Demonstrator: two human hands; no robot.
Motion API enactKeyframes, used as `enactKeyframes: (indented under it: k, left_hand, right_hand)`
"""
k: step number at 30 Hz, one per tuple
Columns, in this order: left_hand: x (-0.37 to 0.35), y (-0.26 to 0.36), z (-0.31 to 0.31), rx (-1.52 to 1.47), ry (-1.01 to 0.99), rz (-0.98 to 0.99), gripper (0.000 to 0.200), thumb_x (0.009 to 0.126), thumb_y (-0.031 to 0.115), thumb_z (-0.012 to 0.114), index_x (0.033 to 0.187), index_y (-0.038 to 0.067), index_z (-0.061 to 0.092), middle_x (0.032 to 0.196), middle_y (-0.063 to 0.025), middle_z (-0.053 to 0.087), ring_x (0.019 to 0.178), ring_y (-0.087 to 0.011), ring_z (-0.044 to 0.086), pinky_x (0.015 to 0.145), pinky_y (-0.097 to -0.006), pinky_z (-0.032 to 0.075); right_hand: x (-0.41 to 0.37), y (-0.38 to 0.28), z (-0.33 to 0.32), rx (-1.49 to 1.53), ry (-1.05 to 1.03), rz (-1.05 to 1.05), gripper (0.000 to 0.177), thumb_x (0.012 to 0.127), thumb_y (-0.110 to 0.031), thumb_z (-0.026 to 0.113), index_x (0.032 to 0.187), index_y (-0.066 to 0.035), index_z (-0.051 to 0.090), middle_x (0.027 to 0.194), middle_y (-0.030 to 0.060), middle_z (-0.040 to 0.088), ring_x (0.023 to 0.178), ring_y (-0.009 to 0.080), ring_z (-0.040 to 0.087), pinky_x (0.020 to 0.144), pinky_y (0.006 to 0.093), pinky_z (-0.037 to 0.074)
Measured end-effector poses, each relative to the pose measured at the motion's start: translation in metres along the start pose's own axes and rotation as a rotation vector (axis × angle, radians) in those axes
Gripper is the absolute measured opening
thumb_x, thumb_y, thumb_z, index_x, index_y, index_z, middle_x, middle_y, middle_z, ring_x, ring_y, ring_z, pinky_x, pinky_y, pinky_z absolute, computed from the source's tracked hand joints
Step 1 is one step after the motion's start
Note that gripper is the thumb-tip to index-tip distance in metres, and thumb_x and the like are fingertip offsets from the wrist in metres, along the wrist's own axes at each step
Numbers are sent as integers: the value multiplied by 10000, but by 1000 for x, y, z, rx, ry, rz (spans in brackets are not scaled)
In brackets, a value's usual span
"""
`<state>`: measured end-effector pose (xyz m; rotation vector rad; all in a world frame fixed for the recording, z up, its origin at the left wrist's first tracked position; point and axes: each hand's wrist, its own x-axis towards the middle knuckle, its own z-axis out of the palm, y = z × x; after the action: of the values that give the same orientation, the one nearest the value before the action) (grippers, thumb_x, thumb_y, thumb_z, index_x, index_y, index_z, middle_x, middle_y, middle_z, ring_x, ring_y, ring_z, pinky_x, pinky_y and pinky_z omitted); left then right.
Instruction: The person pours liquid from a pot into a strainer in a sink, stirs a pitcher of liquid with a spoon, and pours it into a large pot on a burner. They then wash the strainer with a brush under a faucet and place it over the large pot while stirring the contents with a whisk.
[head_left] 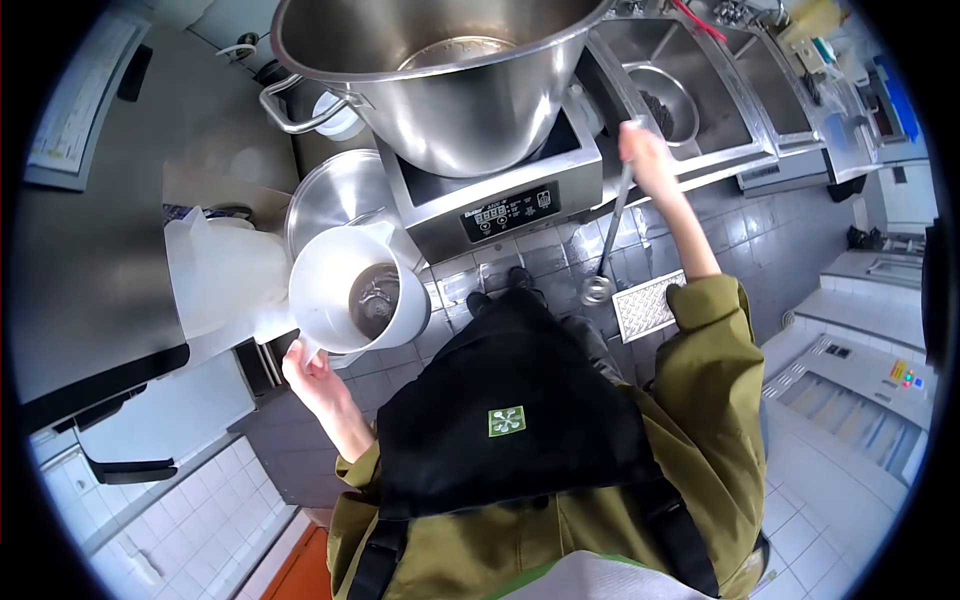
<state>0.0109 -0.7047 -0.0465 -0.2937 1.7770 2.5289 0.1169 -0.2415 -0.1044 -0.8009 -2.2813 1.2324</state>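
Observation:
My left hand (325, 390) is closed on the handle side of a translucent white pitcher (318, 290), which has dark liquid in its bottom. In my right hand (648, 158), raised out to the side, is the long handle of a metal ladle (612, 235). Its small round end hangs down over the floor, apart from the pitcher. A large steel stockpot (460, 125) stands in front of me, with some liquid visible low inside it.
Beneath the stockpot is an induction cooker (430, 235) with a button panel. A round steel lid or bowl (325, 195) and another whitish plastic container (220, 275) are at left. Sinks (725, 115) run along the right, one holding a steel bowl (685, 100).

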Motion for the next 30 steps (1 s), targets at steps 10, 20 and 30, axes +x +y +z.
enactKeyframes:
  k: [10, 20, 30]
  left_hand:
    - [26, 8, -8, 84, -74, -20, 252, 755, 217, 529, 551, 102, 435, 477, 37, 363, 461, -62, 316, 478, -213, 236]
    - [45, 4, 11, 58, -103, -44, 215, 746, 199, 537, 582, 88, 455, 506, 31, 387, 461, -68, 331, 486, -207, 260]
    - [52, 2, 13, 67, -145, -15, 185, 719, 198, 562, 606, 83, 470, 527, 33, 398, 455, -57, 326, 471, -193, 250]
  right_hand:
    - [-52, 28, 95, -893, -464, -189, 378, 834, -368, 448, 684, -58, 604, 644, 112, 605, 632, 264, 610, 579, 356, 486]
    - [-61, 33, 116, -943, -306, -83, 364, 834, -348, 452, 646, -78, 607, 632, 91, 608, 606, 238, 612, 523, 331, 482]
    - [-84, -3, 158, -863, -329, -333, 273, 805, -275, 502, 622, -87, 579, 552, 68, 585, 533, 211, 602, 467, 302, 467]
